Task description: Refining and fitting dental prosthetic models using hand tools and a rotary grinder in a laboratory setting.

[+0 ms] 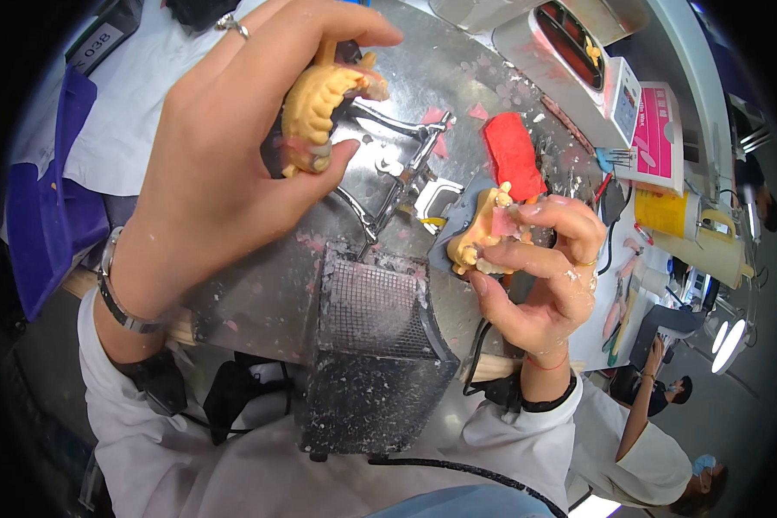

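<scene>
My left hand (203, 142), at the upper left, is wrapped round a yellow dental cast (309, 108) with a row of teeth and pinkish patches along its edges. To the right, my right hand (548, 268) is closed at a second yellow dental cast (477, 231), which rests on a grey-blue base. Its fingers pinch a small pink wax piece (504, 223) against that cast's ridge. Between the two casts lies the metal frame of an articulator (410, 168). How its arms join the casts is partly hidden.
A black mesh-topped box (371, 306) stands at the near table edge. Beyond my right hand lies a red wax slab (514, 155). A white heating unit (568, 78), pink box (660, 138) and yellow jug (716, 233) stand right. Pink scraps litter the metal tabletop (250, 302). People sit farther right.
</scene>
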`<state>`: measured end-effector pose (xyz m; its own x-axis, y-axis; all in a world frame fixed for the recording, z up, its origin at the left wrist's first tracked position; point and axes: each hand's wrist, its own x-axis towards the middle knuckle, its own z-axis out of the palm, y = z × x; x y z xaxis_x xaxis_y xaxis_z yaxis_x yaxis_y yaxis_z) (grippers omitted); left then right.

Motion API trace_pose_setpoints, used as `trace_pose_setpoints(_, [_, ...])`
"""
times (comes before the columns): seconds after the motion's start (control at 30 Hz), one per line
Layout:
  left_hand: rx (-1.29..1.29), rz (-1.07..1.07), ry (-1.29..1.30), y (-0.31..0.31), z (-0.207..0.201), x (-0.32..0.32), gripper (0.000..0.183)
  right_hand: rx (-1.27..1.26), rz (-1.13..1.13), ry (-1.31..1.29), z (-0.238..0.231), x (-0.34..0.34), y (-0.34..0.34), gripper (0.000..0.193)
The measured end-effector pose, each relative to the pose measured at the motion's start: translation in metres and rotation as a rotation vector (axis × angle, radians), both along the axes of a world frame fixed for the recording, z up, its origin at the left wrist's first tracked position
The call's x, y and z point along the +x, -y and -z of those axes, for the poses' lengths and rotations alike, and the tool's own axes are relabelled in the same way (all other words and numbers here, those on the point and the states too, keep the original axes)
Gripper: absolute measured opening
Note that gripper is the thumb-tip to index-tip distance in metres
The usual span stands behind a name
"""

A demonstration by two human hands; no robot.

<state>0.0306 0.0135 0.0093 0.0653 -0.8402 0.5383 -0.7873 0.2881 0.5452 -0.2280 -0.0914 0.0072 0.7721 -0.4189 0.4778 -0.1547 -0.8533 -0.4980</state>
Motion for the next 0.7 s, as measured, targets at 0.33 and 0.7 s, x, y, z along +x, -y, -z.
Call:
trace_pose_setpoints(0.33, [0.035, 0.030, 0.067, -0.005, -0.003, 0.007, 0.056, 0.156, -0.050, 0.078, 0.015, 0.000, 0.002, 0.033])
trace_pose_setpoints(0.7, [0.067, 0.017, 0.008, -0.007, -0.003, 0.007, 0.056, 0.193, -0.132, 0.081, 0.018, 0.002, 0.007, 0.031])
